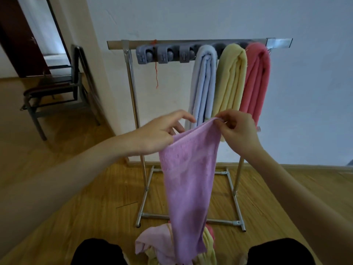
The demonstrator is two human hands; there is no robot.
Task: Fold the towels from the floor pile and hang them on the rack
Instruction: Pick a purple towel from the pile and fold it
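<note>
Purple towel (pixel 188 188) hanging lengthwise, mid-fold; left hand (pixel 160 133) + right hand (pixel 236 129) both pinching top edge. Floor pile (pixel 152 245) waiting at 6 o'clock. Next, prob: finishing fold, hanging on rack (pixel 191 43) at 12, left of blue towel (pixel 203 83).

Towels on the rack (pixel 131 77): three, namely one pale blue towel (pixel 203 83), one yellow towel (pixel 230 81) and one coral towel (pixel 256 79). Towels held up: one, the purple towel (pixel 188 188), gripped along its top edge by two hands, the left hand (pixel 158 133) and the right hand (pixel 236 129). Floor pile (pixel 156 243): at least two pieces, pink and yellow, exact count not determinable; grey clips on the rail (pixel 166 55): three unoccupied; chairs (pixel 55 87): one.
</note>
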